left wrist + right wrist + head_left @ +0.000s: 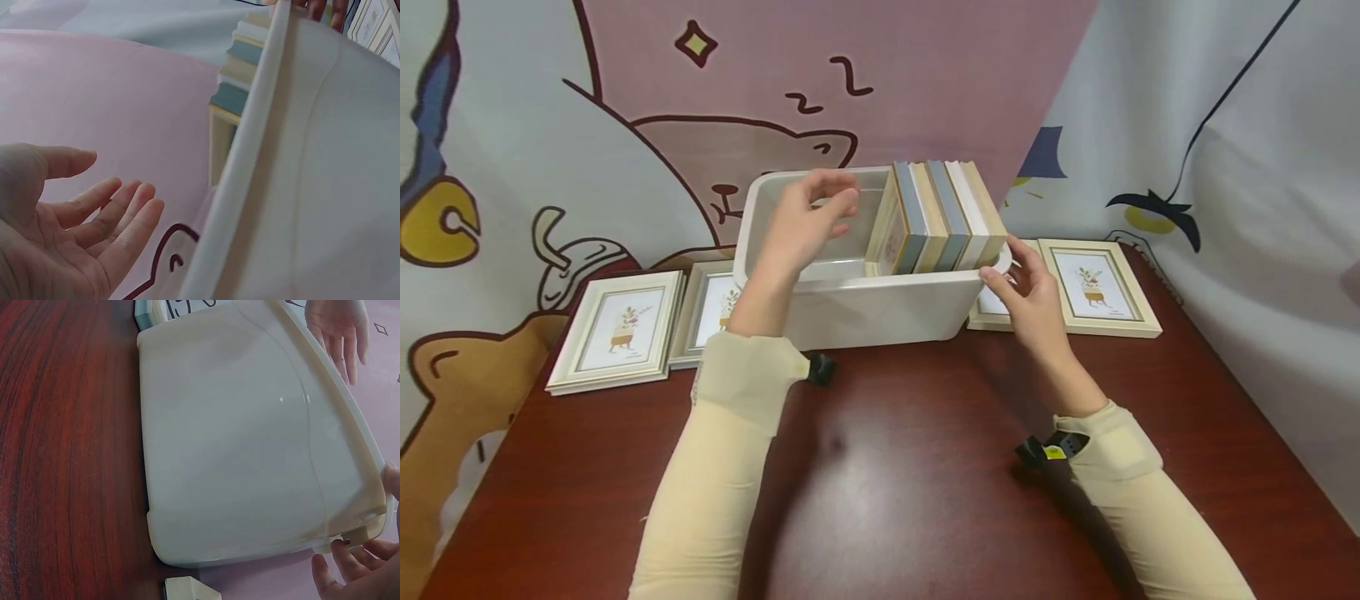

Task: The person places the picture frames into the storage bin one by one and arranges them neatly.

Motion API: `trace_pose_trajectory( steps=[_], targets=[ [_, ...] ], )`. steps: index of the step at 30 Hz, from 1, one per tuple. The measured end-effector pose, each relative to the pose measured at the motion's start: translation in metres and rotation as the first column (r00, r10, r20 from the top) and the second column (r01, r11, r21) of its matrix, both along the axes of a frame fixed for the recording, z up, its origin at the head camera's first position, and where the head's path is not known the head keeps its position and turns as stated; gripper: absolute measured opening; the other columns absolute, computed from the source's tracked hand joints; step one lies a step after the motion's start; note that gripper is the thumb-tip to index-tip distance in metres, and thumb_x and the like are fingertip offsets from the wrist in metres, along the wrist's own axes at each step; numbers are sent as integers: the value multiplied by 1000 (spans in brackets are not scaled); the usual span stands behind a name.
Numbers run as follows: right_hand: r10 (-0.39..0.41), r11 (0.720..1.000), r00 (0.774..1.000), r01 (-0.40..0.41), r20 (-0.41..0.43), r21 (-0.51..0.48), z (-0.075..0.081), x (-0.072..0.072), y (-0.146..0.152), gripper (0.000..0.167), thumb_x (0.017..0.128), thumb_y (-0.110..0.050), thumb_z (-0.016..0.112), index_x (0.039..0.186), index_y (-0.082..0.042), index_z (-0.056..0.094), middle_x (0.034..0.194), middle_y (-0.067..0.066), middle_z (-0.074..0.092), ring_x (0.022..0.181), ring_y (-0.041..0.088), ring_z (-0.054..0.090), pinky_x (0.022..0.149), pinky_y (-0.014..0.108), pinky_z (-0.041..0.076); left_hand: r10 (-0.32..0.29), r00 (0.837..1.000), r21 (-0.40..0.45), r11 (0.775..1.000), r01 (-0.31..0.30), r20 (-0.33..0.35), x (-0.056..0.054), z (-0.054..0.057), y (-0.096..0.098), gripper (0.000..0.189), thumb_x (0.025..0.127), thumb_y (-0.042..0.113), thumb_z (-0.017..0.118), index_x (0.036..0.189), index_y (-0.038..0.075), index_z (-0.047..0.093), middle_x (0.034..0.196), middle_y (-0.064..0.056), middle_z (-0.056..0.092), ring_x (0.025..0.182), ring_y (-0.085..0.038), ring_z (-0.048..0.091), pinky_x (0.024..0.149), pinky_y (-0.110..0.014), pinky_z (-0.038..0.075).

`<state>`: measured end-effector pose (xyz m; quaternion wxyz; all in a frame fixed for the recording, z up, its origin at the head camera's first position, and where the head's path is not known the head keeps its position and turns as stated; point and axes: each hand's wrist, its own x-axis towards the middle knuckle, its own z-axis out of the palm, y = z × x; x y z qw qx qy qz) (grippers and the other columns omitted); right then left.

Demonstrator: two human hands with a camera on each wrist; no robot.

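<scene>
A white plastic bin [880, 312] stands on the table, with several picture frames [951, 217] upright in a row at its right end, in grey-blue, cream and white. My right hand [1033, 300] grips the bin's right end, thumb over the rim and fingers curled beneath it; the right wrist view shows these fingers [350, 565] at the lip. Above the left part of the bin is my left hand [805, 225], holding nothing. Its palm and relaxed, slightly bent fingers show in the left wrist view, apart from the row of frames [237, 75].
To the left of the bin lie cream frames [658, 333], one stacked on another, and a greyish frame [685, 337] beside them. Another cream frame [1142, 312] lies flat to the right. A cartoon-printed curtain [962, 75] hangs close behind the brown table [887, 475].
</scene>
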<state>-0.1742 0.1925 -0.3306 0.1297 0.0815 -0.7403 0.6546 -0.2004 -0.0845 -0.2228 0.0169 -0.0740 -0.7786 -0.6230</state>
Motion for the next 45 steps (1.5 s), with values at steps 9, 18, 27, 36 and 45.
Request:
trace_pose_trajectory(
  steps=[9, 18, 27, 36, 45],
  targets=[
    [1, 1000, 1000, -1, -27, -10, -3, -2, 1, 56, 96, -6, 61, 149, 0, 41, 148, 19, 47, 118, 3, 56, 95, 10, 48, 80, 995, 6, 997, -80, -59, 5, 10, -25, 33, 101, 17, 55, 131, 4, 60, 127, -12, 63, 107, -20, 67, 94, -30, 58],
    [7, 1000, 1000, -8, -28, -11, -2, -1, 0, 56, 96, -5, 61, 149, 0, 41, 148, 19, 47, 119, 3, 56, 96, 10, 47, 176, 981, 64, 983, -171, -80, 11, 12, -54, 29, 100, 18, 58, 124, 3, 64, 118, -6, 66, 96, -11, 68, 87, -22, 59],
    [0, 1000, 1000, 0, -13, -9, 0, 0, 0, 56, 97, -2, 60, 149, -2, 41, 147, 14, 48, 118, 3, 55, 95, 11, 47, 251, 966, 95, 965, -245, -60, 19, 7, -88, 26, 98, 20, 61, 119, 4, 64, 106, 1, 63, 89, -6, 67, 75, -13, 57],
    [2, 1000, 1000, -2, -8, -10, 0, 0, 1, 57, 97, -3, 60, 150, -1, 40, 148, 14, 47, 119, 3, 55, 95, 11, 47, 336, 942, 94, 938, -333, -18, 24, -19, -115, 18, 99, 19, 61, 113, 9, 64, 104, 6, 61, 86, -2, 65, 73, -11, 56],
    [10, 1000, 1000, -11, -18, -23, -1, -1, 0, 56, 97, -2, 59, 150, -1, 40, 146, 14, 48, 119, 4, 55, 95, 11, 47, 394, 918, 177, 901, -396, 46, 27, -48, -139, 5, 98, 13, 60, 102, 13, 64, 98, 8, 62, 80, -1, 65, 72, -10, 56]
  ],
)
